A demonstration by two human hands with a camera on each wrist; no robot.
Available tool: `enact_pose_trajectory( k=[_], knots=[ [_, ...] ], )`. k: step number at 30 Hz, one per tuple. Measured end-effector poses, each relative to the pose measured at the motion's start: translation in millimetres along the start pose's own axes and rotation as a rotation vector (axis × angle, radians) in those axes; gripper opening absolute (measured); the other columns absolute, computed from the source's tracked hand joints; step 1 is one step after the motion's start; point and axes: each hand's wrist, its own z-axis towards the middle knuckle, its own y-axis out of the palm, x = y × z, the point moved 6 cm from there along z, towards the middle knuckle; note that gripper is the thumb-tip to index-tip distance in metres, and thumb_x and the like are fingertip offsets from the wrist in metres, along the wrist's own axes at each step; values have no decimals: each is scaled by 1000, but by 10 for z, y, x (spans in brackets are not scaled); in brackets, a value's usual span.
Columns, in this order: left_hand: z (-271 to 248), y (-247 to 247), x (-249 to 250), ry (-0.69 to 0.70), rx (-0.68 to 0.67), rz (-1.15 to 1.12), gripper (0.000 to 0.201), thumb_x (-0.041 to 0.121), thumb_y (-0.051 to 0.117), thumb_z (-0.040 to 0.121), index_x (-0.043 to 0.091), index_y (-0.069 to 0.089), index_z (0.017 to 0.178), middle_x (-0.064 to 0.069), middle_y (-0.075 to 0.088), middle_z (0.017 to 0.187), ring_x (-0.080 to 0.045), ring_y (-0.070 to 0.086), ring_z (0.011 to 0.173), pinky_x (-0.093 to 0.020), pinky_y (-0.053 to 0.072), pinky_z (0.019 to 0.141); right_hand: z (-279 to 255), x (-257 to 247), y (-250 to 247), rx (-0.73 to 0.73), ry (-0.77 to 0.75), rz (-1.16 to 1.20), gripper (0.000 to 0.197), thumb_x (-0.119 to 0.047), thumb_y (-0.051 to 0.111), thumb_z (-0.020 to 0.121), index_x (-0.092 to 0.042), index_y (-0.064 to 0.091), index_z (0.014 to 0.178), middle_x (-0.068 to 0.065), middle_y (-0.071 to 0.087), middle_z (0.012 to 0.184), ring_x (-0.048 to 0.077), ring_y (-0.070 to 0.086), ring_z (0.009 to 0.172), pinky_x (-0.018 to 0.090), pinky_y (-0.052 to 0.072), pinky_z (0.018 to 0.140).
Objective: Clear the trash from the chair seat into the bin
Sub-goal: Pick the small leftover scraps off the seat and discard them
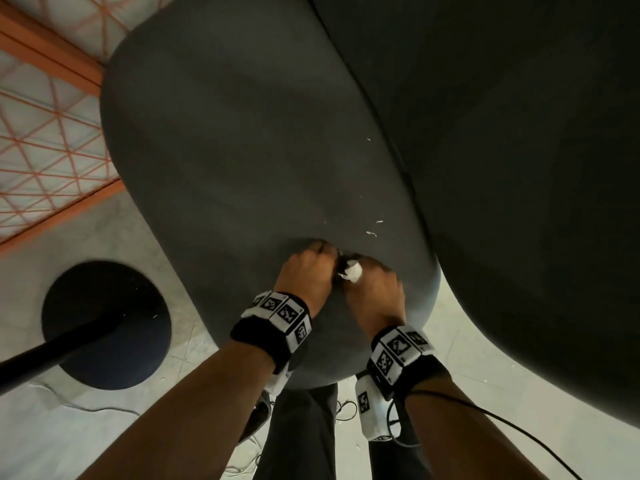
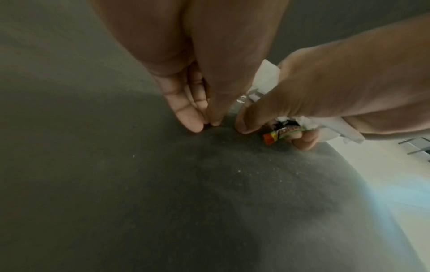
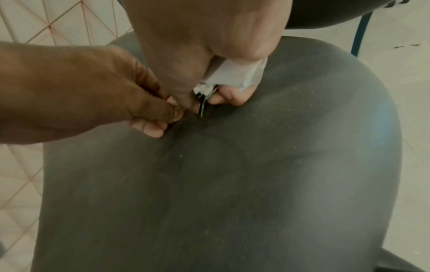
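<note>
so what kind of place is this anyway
Probably an indoor office or waiting area, though I can't be sure: a dark padded chair seat with a second one beside it, a pale tiled floor, and a round black stand base.

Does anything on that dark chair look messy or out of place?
Yes. A few thin white scraps lie scattered on the grey chair seat, beyond the hands. The right hand already holds crumpled white paper and a colourful wrapper.
</note>
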Motion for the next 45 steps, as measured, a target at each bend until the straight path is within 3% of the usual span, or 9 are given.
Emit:
enact_pose_trajectory(
  k=[6, 9, 13, 21, 25, 29, 33, 39, 45],
  knots=[
    [58, -35, 51, -16, -83, -41, 18, 8, 59, 84, 13, 61, 101, -10, 64, 109, -35, 64, 98, -39, 48, 80, 39, 406, -89, 65, 168, 579, 13, -30, 72, 80, -17, 73, 84, -2, 72, 78, 20, 68, 78, 31, 55, 76],
    [13, -87, -23, -106, -107, -271, 12, 11, 58, 86, 17, 64, 94, -4, 70, 96, -27, 65, 92, -34, 52, 82, 24, 483, -42, -55, 320, 897, 6, -21, 71, 83, -16, 70, 79, -2, 66, 65, 14, 61, 57, 27, 49, 51],
    [-223, -148, 289, 0, -78, -461, 13, 14, 58, 90, 22, 66, 95, 5, 73, 88, -12, 67, 82, -27, 54, 80, 44, 412, 116, -337, 426, 1320, 8, -16, 66, 79, -9, 63, 82, 8, 59, 69, 15, 54, 55, 26, 39, 45],
    [-232, -106, 375, -22, 82, -575, 12, 14, 75, 78, 25, 71, 81, 7, 58, 88, -4, 58, 80, -17, 50, 70, -59, 311, 173, -537, 444, 1570, 22, -17, 51, 87, -15, 63, 68, -1, 58, 59, 9, 50, 50, 22, 34, 51],
    [-177, -74, 331, -162, -79, -963, 21, 1, 83, 70, 6, 67, 84, -6, 65, 72, -4, 60, 60, -14, 50, 55, -70, 299, 187, -568, 451, 1617, 23, -26, 53, 92, -14, 62, 75, -1, 53, 56, 7, 47, 43, 17, 33, 40],
    [-31, -5, 42, -290, -104, -1115, 23, 7, 85, 70, 14, 67, 81, -5, 65, 72, -12, 60, 61, -26, 49, 55, -75, 328, 185, -598, 493, 1625, 32, -33, 57, 91, -18, 50, 64, -5, 44, 52, 6, 42, 40, 18, 32, 35],
    [133, 1, -228, -316, 70, -690, 21, 21, 84, 70, 24, 67, 83, 3, 69, 75, -15, 66, 66, -32, 57, 69, -41, 416, 135, -568, 524, 1589, 38, -33, 59, 91, -21, 44, 58, -5, 41, 51, 7, 40, 39, 18, 29, 35],
    [264, -23, 21, -145, 32, -233, 8, 24, 69, 82, 21, 70, 90, 0, 73, 90, -24, 69, 87, -36, 55, 82, -21, 519, 69, -538, 533, 1576, 38, -33, 60, 89, -22, 42, 58, -5, 42, 53, 7, 38, 40, 18, 28, 35],
    [466, -163, 404, -58, 0, -281, 21, 19, 68, 80, 21, 68, 101, 0, 75, 89, -25, 69, 93, -34, 54, 85, -24, 586, 15, -490, 538, 1546, 36, -36, 62, 87, -23, 44, 59, -8, 40, 51, 6, 34, 40, 18, 27, 35]
  ],
)
